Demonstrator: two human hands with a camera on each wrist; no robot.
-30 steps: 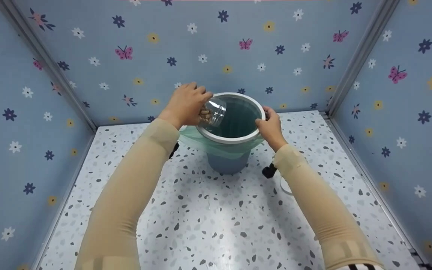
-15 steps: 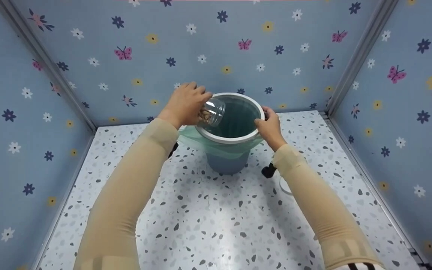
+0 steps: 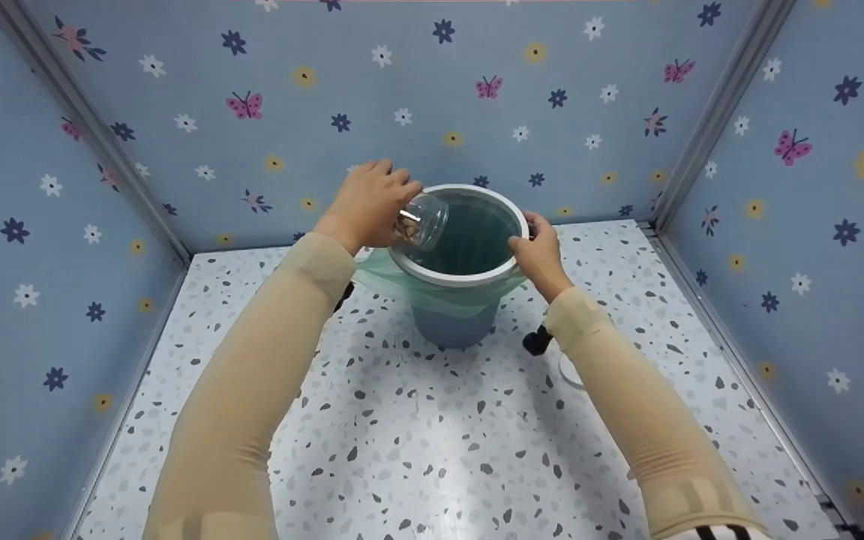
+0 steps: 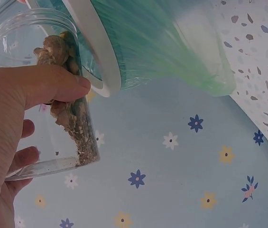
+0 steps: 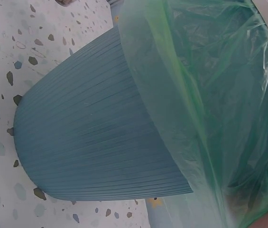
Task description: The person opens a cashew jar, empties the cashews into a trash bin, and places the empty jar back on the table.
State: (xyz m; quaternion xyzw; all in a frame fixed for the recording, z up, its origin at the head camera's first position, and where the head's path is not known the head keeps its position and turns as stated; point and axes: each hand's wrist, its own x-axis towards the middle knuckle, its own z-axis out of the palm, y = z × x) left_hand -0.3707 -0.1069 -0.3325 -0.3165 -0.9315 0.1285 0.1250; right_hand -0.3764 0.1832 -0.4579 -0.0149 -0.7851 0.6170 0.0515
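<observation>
My left hand (image 3: 372, 204) grips a clear jar (image 3: 433, 217), tipped on its side with its mouth over the bin. Brown, knobbly dried pieces (image 4: 63, 116) and finer crumbs lie along the jar's lower wall in the left wrist view, thumb across the outside. The blue ribbed bin (image 5: 91, 123) has a white rim ring (image 3: 458, 280) and a green plastic liner (image 4: 171, 47) folded over its outside. On the bin's right side, my right hand (image 3: 541, 255) holds the rim, thumb on top and fingers outside. The bottom of the bin's inside is too dark to make out.
The bin stands on a white speckled floor (image 3: 432, 435), close to the flowered back wall (image 3: 402, 90). Flowered panels flank both sides. A white round thing (image 3: 568, 373) lies on the floor, partly behind the right sleeve. Black camera parts (image 3: 537, 343) hang below the right wrist.
My left hand and the jar have shifted slightly up and left, and fewer brown pieces show through the jar in the head view. The right hand keeps its place on the rim.
</observation>
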